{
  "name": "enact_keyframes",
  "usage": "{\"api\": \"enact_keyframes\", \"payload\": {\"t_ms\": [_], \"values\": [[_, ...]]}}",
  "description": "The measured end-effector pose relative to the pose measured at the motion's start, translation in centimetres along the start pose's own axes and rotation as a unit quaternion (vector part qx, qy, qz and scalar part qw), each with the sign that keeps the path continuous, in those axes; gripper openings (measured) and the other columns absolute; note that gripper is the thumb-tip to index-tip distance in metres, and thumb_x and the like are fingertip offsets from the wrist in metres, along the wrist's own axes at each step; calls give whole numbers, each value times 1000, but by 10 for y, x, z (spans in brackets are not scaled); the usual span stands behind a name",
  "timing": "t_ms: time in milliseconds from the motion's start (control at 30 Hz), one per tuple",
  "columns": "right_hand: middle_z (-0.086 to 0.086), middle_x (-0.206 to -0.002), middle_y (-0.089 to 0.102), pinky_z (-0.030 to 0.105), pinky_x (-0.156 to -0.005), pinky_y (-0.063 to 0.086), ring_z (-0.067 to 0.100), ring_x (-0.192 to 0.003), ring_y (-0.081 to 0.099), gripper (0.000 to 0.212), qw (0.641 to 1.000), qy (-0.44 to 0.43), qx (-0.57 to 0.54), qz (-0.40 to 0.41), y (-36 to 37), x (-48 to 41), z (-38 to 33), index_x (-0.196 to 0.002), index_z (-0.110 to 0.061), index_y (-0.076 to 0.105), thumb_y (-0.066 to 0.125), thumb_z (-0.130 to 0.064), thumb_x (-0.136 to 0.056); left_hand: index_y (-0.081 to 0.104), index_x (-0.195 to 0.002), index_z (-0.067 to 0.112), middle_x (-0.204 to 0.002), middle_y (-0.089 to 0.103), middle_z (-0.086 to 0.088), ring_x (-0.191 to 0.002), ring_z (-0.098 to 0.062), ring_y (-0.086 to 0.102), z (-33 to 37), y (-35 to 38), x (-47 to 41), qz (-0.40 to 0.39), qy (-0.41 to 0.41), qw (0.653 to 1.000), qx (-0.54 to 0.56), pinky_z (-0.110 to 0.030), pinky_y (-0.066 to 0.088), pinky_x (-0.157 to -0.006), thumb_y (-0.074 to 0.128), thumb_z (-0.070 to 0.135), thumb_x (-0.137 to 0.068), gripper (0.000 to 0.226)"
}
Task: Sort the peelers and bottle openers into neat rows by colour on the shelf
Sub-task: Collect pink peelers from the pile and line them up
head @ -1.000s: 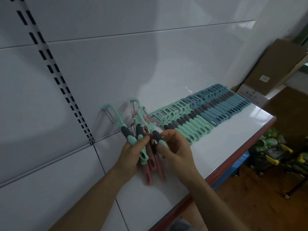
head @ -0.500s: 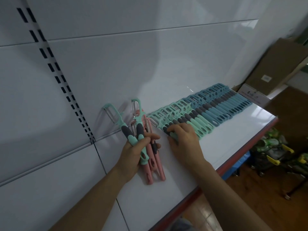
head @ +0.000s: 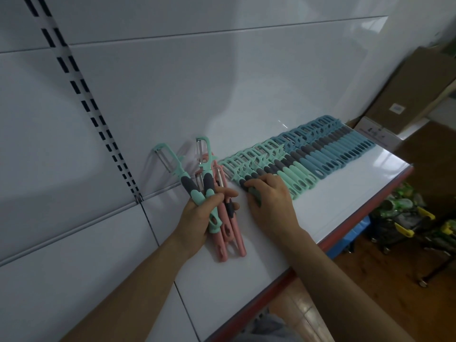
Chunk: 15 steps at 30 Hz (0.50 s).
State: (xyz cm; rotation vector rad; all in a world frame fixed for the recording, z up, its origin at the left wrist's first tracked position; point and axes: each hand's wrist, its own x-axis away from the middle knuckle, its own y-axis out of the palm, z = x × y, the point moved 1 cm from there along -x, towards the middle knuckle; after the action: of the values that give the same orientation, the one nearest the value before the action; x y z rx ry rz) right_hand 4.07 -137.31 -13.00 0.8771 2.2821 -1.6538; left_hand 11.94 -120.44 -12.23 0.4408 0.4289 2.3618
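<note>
Your left hand [head: 197,218] is closed around a bunch: 2 mint peelers [head: 196,195] stand up out of the fist with blades toward the back panel [head: 222,95]. The pink peelers [head: 239,240] hang out below the fist. Probably this hand is your holding stock, so the other is free to place 1 piece at a time. Cannot tell if the pink ones are fully gripped or partly resting on the shelf [head: 320,218]; count looks like 3, not sure.

Your right hand [head: 271,203] is curled over 1 mint peeler [head: 244,185], thumb and fingers on its handle, pressing it in at the near end of the mint row [head: 288,176]. That placement keeps colour with colour and the handles parallel. Beyond it the blue row [head: 345,149] runs on in the same line, blades to the wall and handles to the shelf edge.

Most of the placed peeler's handle is hidden under your palm, so whether it lies flush with its neighbour is unclear. No bottle openers can be made out; everything visible reads as a peeler. The blue row's far end is small, with a cardboard box [head: 414,87] beyond it.
</note>
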Motion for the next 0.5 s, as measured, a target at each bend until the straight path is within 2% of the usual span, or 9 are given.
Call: {"api": "enact_keyframes", "payload": {"t_ms": [100,233,300,367,433,500], "values": [[3,-101,65,39,-77,50,20,-91,57,17,999,-2,-25,32,-10,0,-11,-108,-12,73,68,-9,-92,70,-105,0,-109,71,-14,-101,-32,69,0,1,0,8,2,1000,1,-43,59,-88,54,9,-100,19],[-6,-89,64,9,-67,39,0,-72,52,6,982,-12,-165,85,-31,6,-42,-98,-10,71,70,-8,-93,78,-102,8,-105,71,-17,-101,-32,70,1,5,-1,17,8,1000,6,-38,59,-83,60,17,-93,21],[-9,-87,63,9,-65,38,2,-69,54,16,971,-27,-231,54,-35,11,-59,-103,-11,71,77,-17,-89,80,-97,14,-102,74,-16,-102,-32,70,1,4,-1,28,7,999,18,-40,57,-86,62,20,-98,19],[-8,-88,64,12,-66,40,5,-69,56,38,960,-46,-275,-1,-33,16,-69,-109,-11,67,87,-28,-80,80,-92,16,-100,74,-15,-100,-30,70,1,5,1,12,8,999,34,-39,58,-85,58,29,-101,27],[-6,-87,63,14,-63,42,10,-68,58,55,951,-29,-305,-50,-29,16,-73,-112,-14,62,93,-33,-71,80,-90,19,-99,75,-13,-98,-28,71,4,6,3,-4,2,999,48,-38,59,-84,58,40,-96,31],[-6,-87,63,15,-61,45,11,-69,60,58,951,8,-303,-68,-26,15,-73,-113,-16,58,94,-31,-69,81,-98,17,-108,74,-14,-106,-28,70,6,6,3,-33,-14,996,78,-37,58,-90,54,48,-96,41]]}}
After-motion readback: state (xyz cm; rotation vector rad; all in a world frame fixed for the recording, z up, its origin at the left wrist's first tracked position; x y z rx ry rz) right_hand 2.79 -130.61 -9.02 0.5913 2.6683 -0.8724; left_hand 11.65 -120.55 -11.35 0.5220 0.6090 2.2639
